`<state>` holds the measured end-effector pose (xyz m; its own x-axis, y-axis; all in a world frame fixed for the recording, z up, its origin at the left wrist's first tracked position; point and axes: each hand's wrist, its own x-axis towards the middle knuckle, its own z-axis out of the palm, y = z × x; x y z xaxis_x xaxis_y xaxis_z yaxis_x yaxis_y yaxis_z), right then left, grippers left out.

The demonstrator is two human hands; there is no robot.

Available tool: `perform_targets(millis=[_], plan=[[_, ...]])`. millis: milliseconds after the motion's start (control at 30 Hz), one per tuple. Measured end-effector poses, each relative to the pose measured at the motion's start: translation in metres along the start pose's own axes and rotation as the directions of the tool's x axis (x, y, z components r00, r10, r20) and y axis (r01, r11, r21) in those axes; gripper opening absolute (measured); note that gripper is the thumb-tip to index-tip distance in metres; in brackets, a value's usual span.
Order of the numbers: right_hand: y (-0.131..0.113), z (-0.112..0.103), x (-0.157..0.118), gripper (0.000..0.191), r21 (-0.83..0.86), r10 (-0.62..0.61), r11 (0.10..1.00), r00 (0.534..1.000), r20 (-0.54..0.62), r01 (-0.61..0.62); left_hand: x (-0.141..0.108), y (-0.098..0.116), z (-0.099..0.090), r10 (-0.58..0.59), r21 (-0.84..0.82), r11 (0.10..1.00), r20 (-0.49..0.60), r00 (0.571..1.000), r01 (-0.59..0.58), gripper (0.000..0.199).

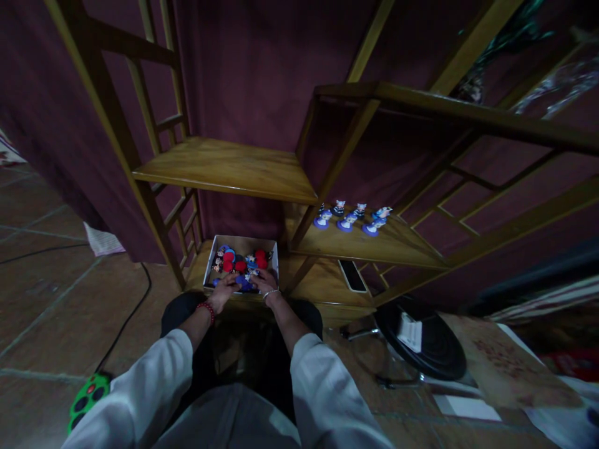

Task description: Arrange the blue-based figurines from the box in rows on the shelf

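Figurines (244, 284): red, blue and purple, heaped in the white box (275, 257).
Left hand (225, 290): at the box's near side; finger grip cannot be told.
Right hand (265, 282): beside it, grip also unclear.
Cardboard (503, 362): right of the box, reddish print unreadable.

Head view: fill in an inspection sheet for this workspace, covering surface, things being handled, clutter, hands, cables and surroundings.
Surface: lower wooden shelf, bearing the open box.
Things handled: open white-rimmed box holding small figures, some red, some blue; more figurines stand on a higher shelf to the right.
Clutter: dark, phone-like slab right of the box.
Hands: left hand and right hand both among the box's contents; grip unclear.
Cables: black cable on the floor, running toward a green object.
Surroundings: dark reddish curtain behind; black round stool at right.
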<state>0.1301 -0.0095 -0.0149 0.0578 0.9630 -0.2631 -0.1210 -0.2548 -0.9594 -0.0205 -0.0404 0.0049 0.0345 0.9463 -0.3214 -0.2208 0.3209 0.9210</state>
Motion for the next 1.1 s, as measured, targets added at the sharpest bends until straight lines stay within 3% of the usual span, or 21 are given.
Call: perform_targets(millis=[433, 867, 1100], plan=[[-0.0047, 0.0096, -0.0068, 0.046, -0.086, 0.006, 0.996, 0.999, -0.035, -0.009, 0.0023, -0.0072, -0.0085, 0.027, -0.063, 0.998, 0.079, 0.996, -0.022, 0.051], [0.0005, 0.0082, -0.0046, 0.042, -0.214, -0.068, 0.975, 0.997, -0.045, 0.057, 0.0021, -0.0072, -0.0088, 0.023, -0.062, 0.998, 0.042, 0.999, -0.020, 0.050], [-0.0007, 0.0085, -0.0066, 0.043, -0.205, -0.073, 0.977, 0.997, -0.018, 0.068, 0.0007, -0.0062, -0.0078, 0.022, -0.068, 0.998, 0.054, 0.998, -0.018, 0.054]])
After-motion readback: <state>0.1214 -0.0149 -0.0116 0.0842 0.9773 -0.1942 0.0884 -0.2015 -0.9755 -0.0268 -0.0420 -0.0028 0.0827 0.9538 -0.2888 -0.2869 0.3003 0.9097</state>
